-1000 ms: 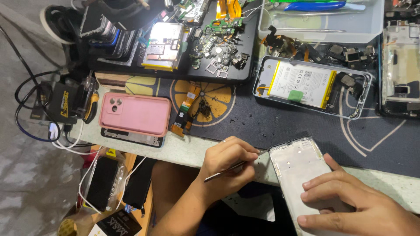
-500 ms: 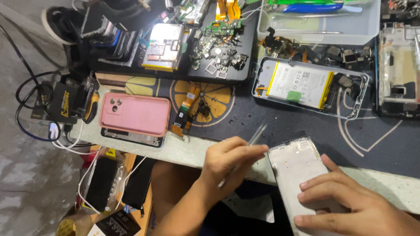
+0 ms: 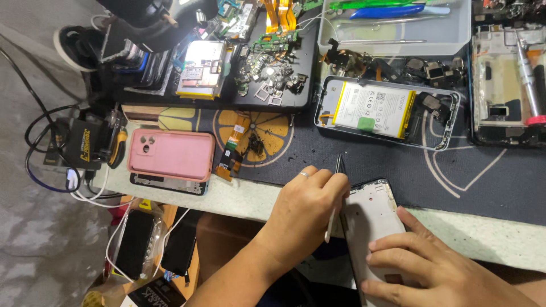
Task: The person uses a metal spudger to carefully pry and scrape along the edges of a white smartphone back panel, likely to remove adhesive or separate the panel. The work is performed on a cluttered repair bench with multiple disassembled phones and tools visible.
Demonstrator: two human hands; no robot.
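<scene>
Cluttered bench: left fingers clamp tweezers beside phone frame, right fingers spread flat atop.

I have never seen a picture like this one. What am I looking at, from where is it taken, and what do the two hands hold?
The camera sits on a person's head and looks down at that person's own bare hands; there is no machine. The left hand holds thin metal tweezers, their tip at the edge of a phone frame. The right hand presses flat on that frame. On the dark work mat lies an opened phone with its battery showing. To the left are a phone in a pink case, a black tray of small parts and some cables.
</scene>
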